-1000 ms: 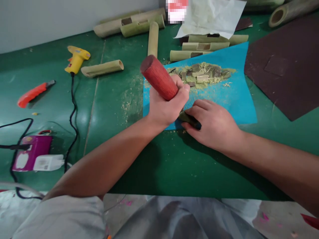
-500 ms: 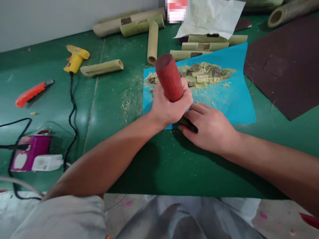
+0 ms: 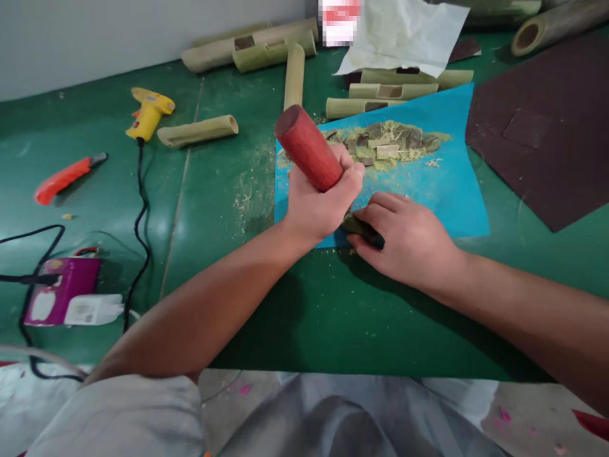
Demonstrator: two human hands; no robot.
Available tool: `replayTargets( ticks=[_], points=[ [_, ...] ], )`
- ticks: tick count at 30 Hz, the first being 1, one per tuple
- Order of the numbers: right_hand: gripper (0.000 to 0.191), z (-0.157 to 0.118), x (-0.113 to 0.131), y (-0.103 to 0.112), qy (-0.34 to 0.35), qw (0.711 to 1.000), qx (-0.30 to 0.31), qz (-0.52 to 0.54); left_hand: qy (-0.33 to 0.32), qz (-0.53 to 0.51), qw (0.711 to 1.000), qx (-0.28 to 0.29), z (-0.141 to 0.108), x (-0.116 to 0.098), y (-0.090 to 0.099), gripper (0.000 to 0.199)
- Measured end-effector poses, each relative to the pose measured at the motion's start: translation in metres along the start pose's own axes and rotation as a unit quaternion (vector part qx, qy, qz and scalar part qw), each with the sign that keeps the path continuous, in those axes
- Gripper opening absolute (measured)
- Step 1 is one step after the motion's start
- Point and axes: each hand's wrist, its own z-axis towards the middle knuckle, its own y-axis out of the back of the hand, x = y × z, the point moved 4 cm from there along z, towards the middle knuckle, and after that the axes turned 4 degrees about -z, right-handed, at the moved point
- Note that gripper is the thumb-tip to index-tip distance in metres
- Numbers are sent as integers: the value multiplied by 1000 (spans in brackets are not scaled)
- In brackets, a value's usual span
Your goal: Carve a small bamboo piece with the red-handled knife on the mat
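My left hand (image 3: 316,206) is wrapped round the thick red cylindrical handle (image 3: 309,149) of a tool. The handle leans up and to the left, and the tool's working end is hidden below my fist. Close beside it, my right hand (image 3: 412,238) pinches a short bamboo piece (image 3: 354,224), greenish with a dark end, low over the near edge of a blue sheet (image 3: 457,197). Most of that piece is covered by my fingers. Behind both hands, a pile of shavings and bamboo chips (image 3: 387,149) lies on the sheet.
Several bamboo tubes (image 3: 197,131) lie across the green table (image 3: 266,317). To the left are a yellow glue gun (image 3: 151,114) with a black cord, an orange utility knife (image 3: 64,181) and a purple box (image 3: 61,289). Dark brown sheet (image 3: 537,127) lies right, white paper (image 3: 404,35) behind.
The red handle has tipped further to the left in my left hand. My right hand has shifted slightly right with the bamboo piece, showing more of it between the hands.
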Motion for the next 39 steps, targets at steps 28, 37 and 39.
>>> replayTargets(
  ticks=[28,37,39],
  points=[
    [16,2,-8,1,4,998,-7,56,-8,-39,999,31,0,-2,2,53],
    [9,2,-6,-1,11,999,-27,30,-60,12,998,23,-1,-2,2,43],
    [10,2,-6,-1,19,999,-36,25,-65,19,998,17,-2,0,4,44]
  ],
)
